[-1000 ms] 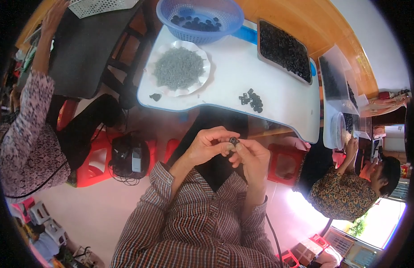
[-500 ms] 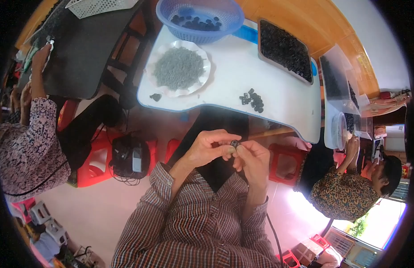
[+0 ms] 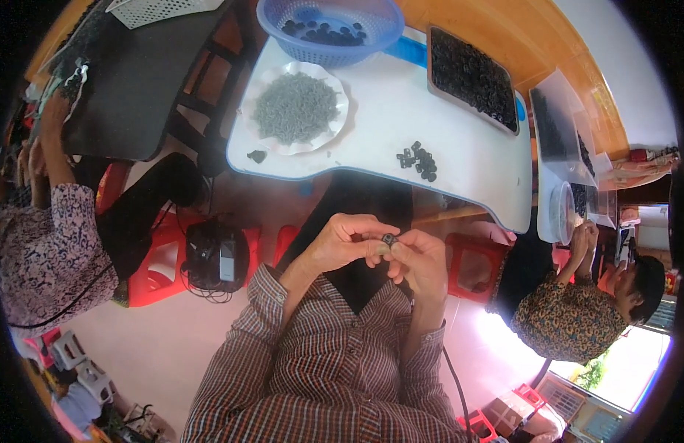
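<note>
Both my hands meet in front of my chest, just off the near edge of the white table (image 3: pixel 386 111). Between their fingertips is a small black part (image 3: pixel 388 238) with a rounded end, too small to name further. My left hand (image 3: pixel 346 242) pinches it from the left with thumb and fingers. From the other side, my right hand (image 3: pixel 419 262) grips it between thumb and forefinger, the other fingers curled. On the table beyond lies a loose cluster of small black parts (image 3: pixel 418 161). A white scalloped plate (image 3: pixel 343 111) holds a heap of small greyish pieces (image 3: pixel 295 108).
A blue plastic basket (image 3: pixel 331 53) with black parts stands at the back. Right of it is a tray (image 3: pixel 471 119) full of black pieces. One black scrap (image 3: pixel 256 156) lies near the left edge. Co-workers sit at either side, near red stools (image 3: pixel 471 269).
My hands stay together around the small black part, with only slight finger movement. The co-worker's hand at the left has moved nearer to their body.
</note>
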Tool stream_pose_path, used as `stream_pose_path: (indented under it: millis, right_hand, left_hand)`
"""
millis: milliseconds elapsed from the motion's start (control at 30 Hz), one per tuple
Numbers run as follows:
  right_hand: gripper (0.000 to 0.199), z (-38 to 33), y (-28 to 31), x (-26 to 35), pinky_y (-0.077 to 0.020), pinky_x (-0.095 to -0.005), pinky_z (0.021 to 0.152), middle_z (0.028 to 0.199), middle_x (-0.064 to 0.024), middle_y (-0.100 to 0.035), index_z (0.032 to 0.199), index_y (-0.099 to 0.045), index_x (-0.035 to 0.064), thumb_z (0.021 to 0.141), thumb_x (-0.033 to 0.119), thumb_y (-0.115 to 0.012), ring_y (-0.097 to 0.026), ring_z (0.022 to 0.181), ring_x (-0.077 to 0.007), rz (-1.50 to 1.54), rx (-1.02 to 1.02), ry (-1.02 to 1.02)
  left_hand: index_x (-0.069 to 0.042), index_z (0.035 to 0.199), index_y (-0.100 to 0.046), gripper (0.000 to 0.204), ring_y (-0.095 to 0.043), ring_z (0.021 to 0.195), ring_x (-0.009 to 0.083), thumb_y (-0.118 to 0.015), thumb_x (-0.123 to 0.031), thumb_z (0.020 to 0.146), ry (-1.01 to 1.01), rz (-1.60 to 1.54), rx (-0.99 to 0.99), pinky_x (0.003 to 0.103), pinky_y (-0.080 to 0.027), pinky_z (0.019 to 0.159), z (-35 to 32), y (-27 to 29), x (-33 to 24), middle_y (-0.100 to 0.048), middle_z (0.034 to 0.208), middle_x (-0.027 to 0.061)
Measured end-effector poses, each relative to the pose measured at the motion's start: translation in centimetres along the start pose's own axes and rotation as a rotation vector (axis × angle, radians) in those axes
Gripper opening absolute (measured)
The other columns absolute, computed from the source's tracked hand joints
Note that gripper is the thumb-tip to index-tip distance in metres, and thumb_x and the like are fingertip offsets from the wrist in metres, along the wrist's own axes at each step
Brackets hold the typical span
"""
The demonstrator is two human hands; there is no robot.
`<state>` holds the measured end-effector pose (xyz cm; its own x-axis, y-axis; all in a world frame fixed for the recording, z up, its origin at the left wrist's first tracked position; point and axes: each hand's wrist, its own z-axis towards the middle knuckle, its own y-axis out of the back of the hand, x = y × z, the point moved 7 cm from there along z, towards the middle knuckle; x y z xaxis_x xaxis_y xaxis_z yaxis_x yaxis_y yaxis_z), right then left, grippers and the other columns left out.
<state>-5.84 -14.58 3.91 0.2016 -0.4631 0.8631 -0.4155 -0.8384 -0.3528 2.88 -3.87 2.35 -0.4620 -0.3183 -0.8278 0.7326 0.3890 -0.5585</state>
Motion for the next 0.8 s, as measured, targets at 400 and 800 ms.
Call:
stream_pose_path:
  millis: [400, 800]
  right_hand:
    - [0.012, 0.4, 0.3, -0.9, -0.0503, -0.0232, 0.037, 0.074, -0.0162, -0.066, 0.086, -0.06, -0.005, 0.084, 0.004, -0.068, -0.063, 0.049, -0.016, 0.038, 0.065, -0.075]
    - [0.013, 0.5, 0.8, -1.3, -0.0486, -0.023, 0.035, 0.072, -0.0156, -0.066, 0.085, -0.06, -0.0045, 0.084, 0.005, -0.069, -0.061, 0.047, -0.0147, 0.011, 0.029, -0.098]
  left_hand:
    - [0.001, 0.107, -0.068, 0.024, -0.06, 0.06, 0.0093, -0.067, 0.002, 0.083, 0.034, -0.028, 0.03, 0.021, -0.049, 0.055, -0.1, -0.1, 0.0, -0.063, 0.077, 0.0059]
    - [0.0, 0.107, -0.068, 0.024, -0.06, 0.059, 0.009, -0.068, 0.001, 0.083, -0.029, 0.099, -0.004, 0.02, -0.049, 0.054, 0.0, -0.3, 0.1, -0.062, 0.077, 0.0052]
